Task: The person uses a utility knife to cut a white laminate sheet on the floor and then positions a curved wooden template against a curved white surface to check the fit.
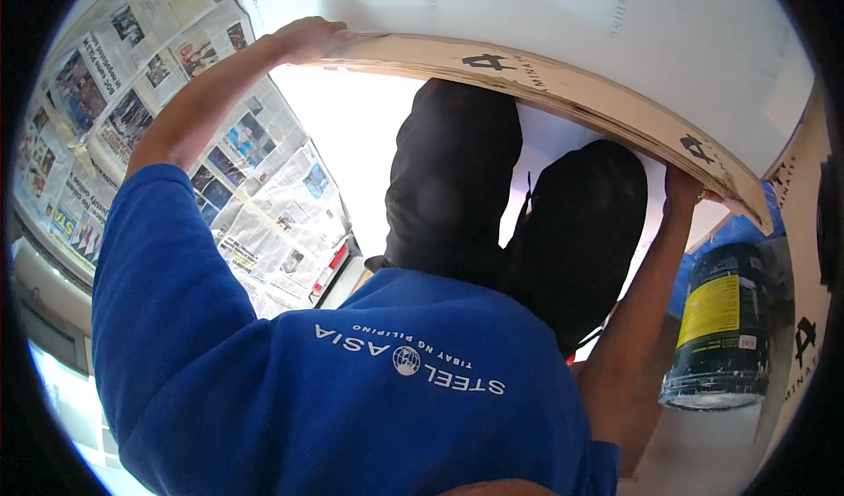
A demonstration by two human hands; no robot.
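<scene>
1. a broad white sheet point(527, 3) fills the top of the view, just past the tan panel; whether the two are one piece, i cannot tell. its face looks smooth, perhaps slippery under dry palms.

2. newspaper point(132, 122) covers a surface on the left — thin stuff, likely to tear if a corner drags over it.

3. the long tan panel point(598, 102) spans the view in front of the black-clad knees point(453, 171), its right end near the tin. the edge looks layered, like board or heavy cardboard: probably stiff along its length, more awkward than heavy, with corners that could fray or dent. best taken near both ends, fingers under and palms square to the edge, so the middle neither sags nor twists.

4. the dark tin with a yellow label point(714, 311) sits just below that right end; a careless swing could knock it.

5. the left hand point(308, 40) has its grip curled over the panel's left corner, grasping it.

6. the right hand point(684, 190) is at the underside near the other end — fingers mostly hidden, so i cannot tell how firmly its grip closes.
</scene>
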